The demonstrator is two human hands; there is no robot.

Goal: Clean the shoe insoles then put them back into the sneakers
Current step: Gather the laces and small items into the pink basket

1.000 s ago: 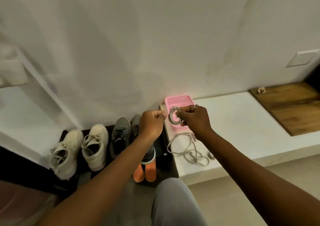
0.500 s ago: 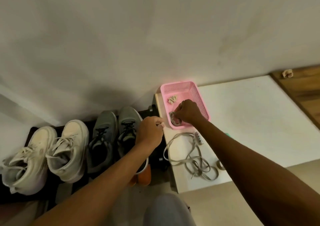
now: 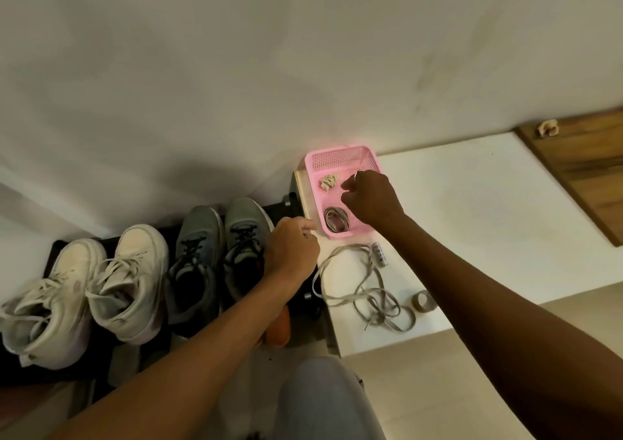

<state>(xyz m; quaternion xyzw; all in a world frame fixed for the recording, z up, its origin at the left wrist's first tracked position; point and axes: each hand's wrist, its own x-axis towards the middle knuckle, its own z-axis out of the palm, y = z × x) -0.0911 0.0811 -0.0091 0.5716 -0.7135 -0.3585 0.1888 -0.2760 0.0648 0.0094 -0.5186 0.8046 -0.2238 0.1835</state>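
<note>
A pair of white sneakers (image 3: 101, 288) stands at the lower left of the frame on a dark low shelf (image 3: 57, 247), laced, toes toward the wall. Just right of them is a pair of grey sneakers (image 3: 215, 247) with black laces, set the same way. No insole shows outside any of the four shoes. An orange shape (image 3: 279, 325) lies below the grey pair, mostly hidden by the left forearm.

The left hand (image 3: 291, 254) hangs at the centre, over the right grey sneaker and against the edge of a white ledge (image 3: 472, 220). Its fingers are curled into a loose fist with thumb and forefinger close together. It may be pinching something thin there, but the view is too dim and I cannot tell.

A pink basket (image 3: 340, 160) sits on the ledge against the wall. Inside it are a crumpled beige bundle (image 3: 328, 182) and a coiled lace (image 3: 335, 220) near the front rim. The right hand (image 3: 371, 200) is over the basket beside the coil, fingers bent downward with nothing visible in them, a ring (image 3: 359, 172) on one finger.

Below the basket a loose lace (image 3: 364, 291) sprawls on the ledge, with a small white cylinder (image 3: 380, 253) at its upper edge and a tape roll (image 3: 421, 301) to its right. A wooden board (image 3: 580, 176) fills the far right.
</note>
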